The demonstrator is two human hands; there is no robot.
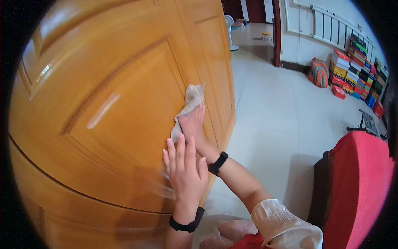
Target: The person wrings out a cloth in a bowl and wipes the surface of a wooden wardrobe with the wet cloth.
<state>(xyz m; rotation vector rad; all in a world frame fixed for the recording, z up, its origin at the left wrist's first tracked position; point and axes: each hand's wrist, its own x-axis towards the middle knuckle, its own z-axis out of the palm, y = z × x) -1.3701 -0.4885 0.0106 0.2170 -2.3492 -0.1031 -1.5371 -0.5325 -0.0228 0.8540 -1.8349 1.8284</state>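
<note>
A grey cleaning cloth [193, 96] lies against the raised panel of a large varnished wooden wardrobe [133, 102]. My right hand [193, 123] presses it flat near the panel's right-hand moulding, and part of the cloth sticks out past the fingers. Below and in front of it, my left hand [186, 163] is spread with its back towards me, holding nothing. Its fingertips overlap the right hand's wrist area in the view; whether they touch the wood I cannot tell. Both wrists carry black bands.
Pale floor tiles [267, 112] run along the wardrobe's right side. A red-covered piece of furniture [357, 186] stands close on the right. Farther off are an orange and grey backpack [319, 73], stacked shoe boxes [349, 73], a doorway and a white fan [229, 31].
</note>
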